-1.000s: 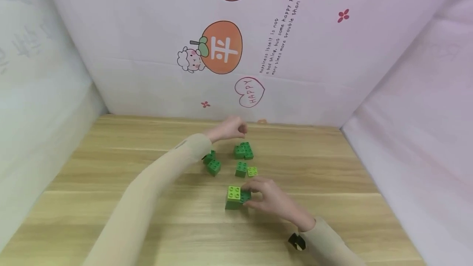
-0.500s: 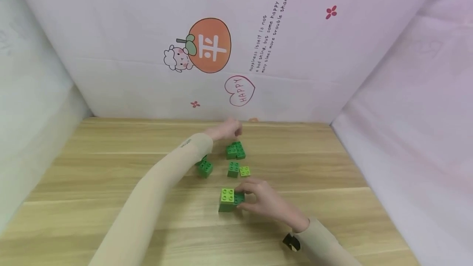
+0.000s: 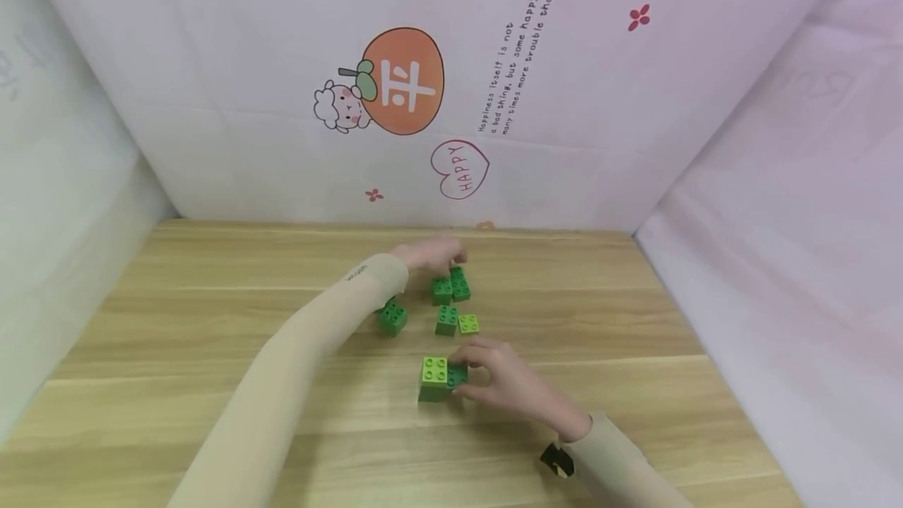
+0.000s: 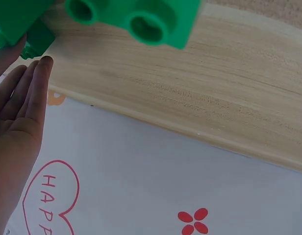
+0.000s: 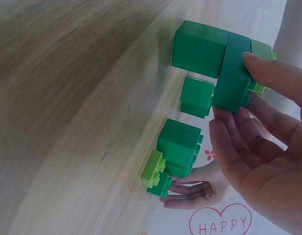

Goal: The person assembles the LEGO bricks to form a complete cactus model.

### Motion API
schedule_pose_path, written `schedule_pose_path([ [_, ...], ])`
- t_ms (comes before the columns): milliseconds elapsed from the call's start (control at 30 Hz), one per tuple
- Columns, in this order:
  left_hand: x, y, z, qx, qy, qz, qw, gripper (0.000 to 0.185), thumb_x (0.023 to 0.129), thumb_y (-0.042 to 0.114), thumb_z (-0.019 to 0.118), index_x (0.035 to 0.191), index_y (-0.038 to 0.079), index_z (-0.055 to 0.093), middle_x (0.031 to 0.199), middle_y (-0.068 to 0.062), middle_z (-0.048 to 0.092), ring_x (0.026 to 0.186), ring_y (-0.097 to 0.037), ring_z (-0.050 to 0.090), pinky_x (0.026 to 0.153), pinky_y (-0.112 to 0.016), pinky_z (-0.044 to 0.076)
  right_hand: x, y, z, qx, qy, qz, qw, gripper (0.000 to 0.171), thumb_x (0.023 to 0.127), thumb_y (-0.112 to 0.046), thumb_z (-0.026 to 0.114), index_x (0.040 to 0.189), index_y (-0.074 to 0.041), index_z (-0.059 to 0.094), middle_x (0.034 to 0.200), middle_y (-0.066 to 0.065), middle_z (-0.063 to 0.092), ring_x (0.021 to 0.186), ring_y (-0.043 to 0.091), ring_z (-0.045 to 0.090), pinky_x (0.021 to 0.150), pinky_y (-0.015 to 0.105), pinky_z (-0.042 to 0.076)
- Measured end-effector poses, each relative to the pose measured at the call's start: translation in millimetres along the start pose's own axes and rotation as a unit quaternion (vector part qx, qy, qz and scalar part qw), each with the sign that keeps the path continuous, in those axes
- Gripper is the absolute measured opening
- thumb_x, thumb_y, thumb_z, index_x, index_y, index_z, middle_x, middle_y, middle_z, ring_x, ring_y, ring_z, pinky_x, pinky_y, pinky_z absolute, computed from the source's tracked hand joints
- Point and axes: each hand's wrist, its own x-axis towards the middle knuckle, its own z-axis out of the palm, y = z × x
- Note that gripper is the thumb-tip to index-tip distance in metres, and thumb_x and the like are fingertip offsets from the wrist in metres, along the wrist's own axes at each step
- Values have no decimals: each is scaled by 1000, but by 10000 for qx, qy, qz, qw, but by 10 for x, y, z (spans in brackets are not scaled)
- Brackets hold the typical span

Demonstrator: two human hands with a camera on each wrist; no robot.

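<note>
So the stack (image 3: 433, 381) is my landmark: it's on the near side of the brick scatter, a green brick at the bottom, a dark green brick (image 5: 232, 81) on that and sticking out to the right, and a lime brick (image 3: 434, 369) on top. The right hand (image 3: 504, 379) has that dark green brick pinched between thumb and fingers, so the gap is just the brick's width. That grip looks the same as a second ago.

What's changed is the left hand (image 3: 433, 253): it has dipped and now reaches down at the two bricks farthest beyond the stack, a square green brick (image 3: 441, 291) and a longer green brick (image 3: 460, 284) just beside it. Its fingers are fairly straight, thumb apart; can't tell if they touch anything. My read: those far bricks are in its reach while the right hand steadies the stack.

Between stack and far pair there's a middle green brick (image 3: 446, 321) with a light green brick (image 3: 469, 324) to its right. Beyond the stack and to its left is another green brick (image 3: 393, 319), close to the left sleeve (image 3: 310, 328).

Containers? None that I can see; the bricks are right on the wood table (image 3: 564, 382).
</note>
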Motion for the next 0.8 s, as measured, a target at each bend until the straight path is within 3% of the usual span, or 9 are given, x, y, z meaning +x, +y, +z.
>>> schedule_pose_path([
  [267,10,-2,21,404,11,211,9990,37,86,-4,65,122,6,68,126,-10,67,118,-25,61,103,-38,54,-6,-27,-18,-47,43,-65,10000,34,80,-14,81,112,-8,69,112,4,72,101,15,68,88,24,60],
  [800,28,-97,48,656,-1,384,9971,23,86,2,69,108,8,73,115,-9,72,109,-23,66,97,-34,56,-5,-35,-21,-72,49,-119,9999,33,80,-12,81,110,-7,69,110,4,72,100,14,68,87,25,60],
])
